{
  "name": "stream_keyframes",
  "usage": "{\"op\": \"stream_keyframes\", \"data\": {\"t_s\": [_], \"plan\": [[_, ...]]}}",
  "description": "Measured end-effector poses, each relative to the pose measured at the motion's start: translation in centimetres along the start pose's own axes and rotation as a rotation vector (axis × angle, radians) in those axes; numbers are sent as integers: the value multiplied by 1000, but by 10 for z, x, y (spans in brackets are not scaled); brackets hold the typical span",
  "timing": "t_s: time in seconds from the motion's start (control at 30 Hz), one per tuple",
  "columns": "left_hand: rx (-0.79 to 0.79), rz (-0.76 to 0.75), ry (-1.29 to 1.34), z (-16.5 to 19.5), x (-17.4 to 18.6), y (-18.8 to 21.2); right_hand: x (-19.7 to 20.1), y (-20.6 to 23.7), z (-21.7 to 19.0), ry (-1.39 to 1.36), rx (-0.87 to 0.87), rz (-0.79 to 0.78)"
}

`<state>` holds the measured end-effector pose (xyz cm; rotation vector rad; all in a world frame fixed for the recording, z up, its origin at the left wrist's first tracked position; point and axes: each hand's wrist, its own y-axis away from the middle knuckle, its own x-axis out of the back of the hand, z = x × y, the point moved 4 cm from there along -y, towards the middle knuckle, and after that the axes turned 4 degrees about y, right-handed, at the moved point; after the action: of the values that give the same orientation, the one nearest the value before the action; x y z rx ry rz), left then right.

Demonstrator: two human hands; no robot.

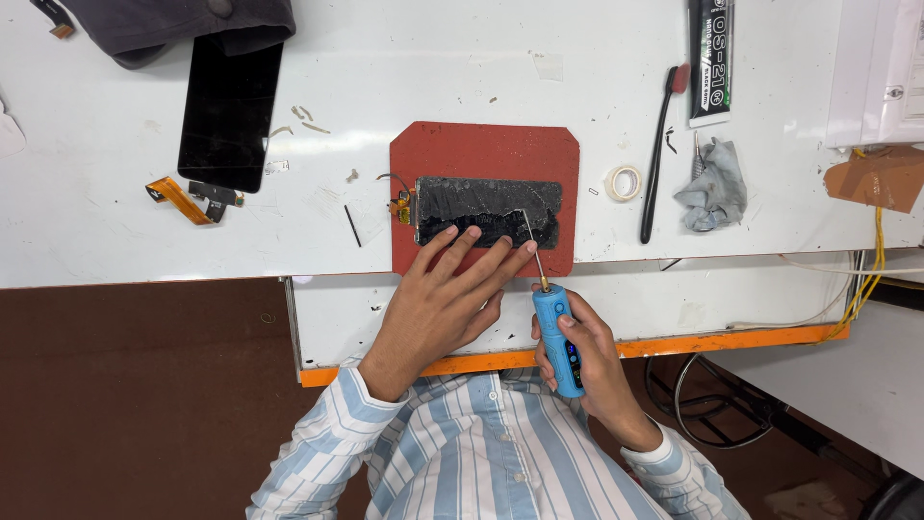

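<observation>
Head view: two hands (438, 303) (592, 351), one blue tool (558, 337)

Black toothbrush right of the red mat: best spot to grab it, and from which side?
Grip the toothbrush at mid-handle, coming from above with fingers on its long sides. It lies flat and nearly straight up the table, head at the far end. The tape roll sits close on its left and the grey cloth on its right, so a top approach probably avoids both.

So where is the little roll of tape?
In the head view, the small roll of tape lies on the white table, right of the red mat and just left of the long black brush.
</observation>
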<state>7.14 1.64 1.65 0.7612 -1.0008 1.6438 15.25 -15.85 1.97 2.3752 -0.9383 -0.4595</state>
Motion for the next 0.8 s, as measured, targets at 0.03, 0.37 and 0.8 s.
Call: {"op": "stream_keyframes", "data": {"t_s": [0.03,0.37,0.8], "plan": [[3,3,7,0,0,0,0,0,0,-2,2,-1],[21,3,27,1,1,-1,-5,-5,13,-116,32,-53],[30,-3,39,2,7,-5,-10,-8,24,-187,81,-52]]}}
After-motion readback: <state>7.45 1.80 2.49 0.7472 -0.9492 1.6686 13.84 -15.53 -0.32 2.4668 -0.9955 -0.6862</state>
